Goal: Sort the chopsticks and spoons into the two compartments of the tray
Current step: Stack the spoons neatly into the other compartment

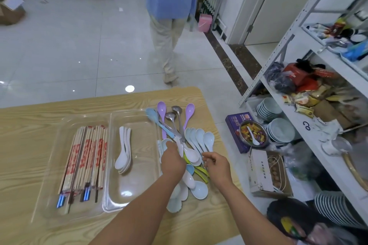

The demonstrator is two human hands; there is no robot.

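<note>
my left hand (172,162) is in the spoons (200,190) by the right edge of the table (25,145), grip hidden; right hand (216,163) loose, empty. i'd take few, stack them neat

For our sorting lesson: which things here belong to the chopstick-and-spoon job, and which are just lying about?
Job: tray, chopsticks in its left compartment, white spoons in its right, loose spoons on the table, left hand, right hand.
Lying about: stacked bowls, purple box, steel bowl, white box.
</note>
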